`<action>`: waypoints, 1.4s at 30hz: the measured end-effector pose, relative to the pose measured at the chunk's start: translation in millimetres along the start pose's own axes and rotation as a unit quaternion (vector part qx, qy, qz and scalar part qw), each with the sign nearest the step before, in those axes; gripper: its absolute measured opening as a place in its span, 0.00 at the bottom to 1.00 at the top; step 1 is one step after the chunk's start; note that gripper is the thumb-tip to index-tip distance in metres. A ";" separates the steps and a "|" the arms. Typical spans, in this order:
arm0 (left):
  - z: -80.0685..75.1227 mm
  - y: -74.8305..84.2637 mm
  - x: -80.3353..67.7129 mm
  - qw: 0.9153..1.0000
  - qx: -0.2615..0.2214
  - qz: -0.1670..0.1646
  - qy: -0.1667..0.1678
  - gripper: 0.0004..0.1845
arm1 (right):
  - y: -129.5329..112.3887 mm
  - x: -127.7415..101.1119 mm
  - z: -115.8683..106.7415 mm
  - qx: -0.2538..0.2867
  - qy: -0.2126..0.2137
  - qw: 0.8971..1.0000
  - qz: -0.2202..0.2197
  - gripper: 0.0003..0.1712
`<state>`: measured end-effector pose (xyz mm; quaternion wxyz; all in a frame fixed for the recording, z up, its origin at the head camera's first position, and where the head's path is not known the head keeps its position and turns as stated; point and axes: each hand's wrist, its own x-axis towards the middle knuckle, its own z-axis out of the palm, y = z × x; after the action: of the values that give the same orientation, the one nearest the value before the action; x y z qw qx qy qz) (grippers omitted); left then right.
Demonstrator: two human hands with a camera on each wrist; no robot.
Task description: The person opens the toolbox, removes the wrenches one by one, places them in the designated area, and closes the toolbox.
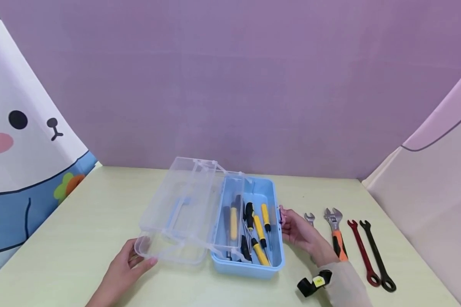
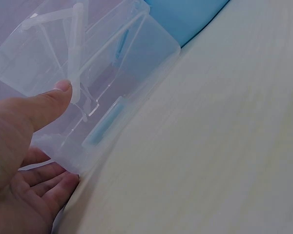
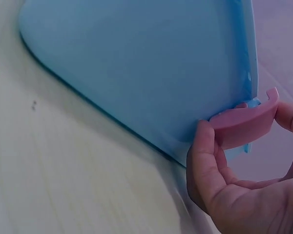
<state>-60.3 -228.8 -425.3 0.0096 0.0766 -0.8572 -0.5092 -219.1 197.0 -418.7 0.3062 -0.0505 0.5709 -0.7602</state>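
Note:
A light blue toolbox (image 1: pixel 249 269) stands on the table with its clear lid (image 1: pixel 176 204) swung out to the left. Inside lie several screwdrivers (image 1: pixel 260 251) with yellow or black handles, partly seen through the clear plastic. My left hand (image 1: pixel 121 270) is at the lid's near left corner; its fingers reach the lid's edge (image 2: pixel 73 165) and the thumb is spread apart from them. On the box's right side, my right hand (image 1: pixel 303 234) pinches a pink latch (image 3: pixel 246 124) between thumb and fingers, against the blue wall (image 3: pixel 136 63).
Right of the box lie an adjustable wrench (image 1: pixel 336 232) with an orange and black handle, a red wrench (image 1: pixel 363 251) and a black wrench (image 1: pixel 378 258). Another silver wrench head (image 1: pixel 309 218) shows beside my right hand. A purple backdrop (image 1: pixel 230 94) rises behind the table.

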 end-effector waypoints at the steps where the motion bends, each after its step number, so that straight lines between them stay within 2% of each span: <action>1: -1.0 0.3 -0.5 1.000 0.001 0.001 -0.001 0.32 | -0.1 0.5 0.7 0.000 0.001 1.000 -0.001 0.17; 10: -4.3 8.0 -4.0 1.000 -0.007 0.018 0.023 0.33 | -3.4 4.5 3.6 0.002 -0.006 1.000 0.001 0.17; 18: -8.3 18.3 -8.8 0.998 0.032 0.034 0.048 0.34 | -4.9 2.7 5.7 0.007 -0.007 1.000 0.008 0.16; 21: -11.5 23.7 -7.5 0.996 0.050 0.050 0.061 0.35 | -6.6 1.8 6.3 0.005 -0.006 1.000 0.004 0.16; 27: -15.1 30.7 -8.3 0.983 0.079 0.122 0.113 0.35 | -4.9 0.5 7.9 0.010 -0.023 1.000 0.002 0.18; 32: -15.1 40.3 -13.3 0.967 0.084 0.185 0.151 0.35 | -3.2 0.9 7.7 0.024 -0.039 0.999 0.004 0.18; 42: -20.9 66.7 -20.8 0.948 0.134 0.228 0.175 0.37 | -0.2 -3.3 9.7 0.038 -0.030 0.999 0.010 0.17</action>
<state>-45.8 -212.8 -355.6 0.2654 -0.0322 -0.8967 -0.3527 -212.4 190.7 -414.4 0.3327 -0.0557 0.5324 -0.7764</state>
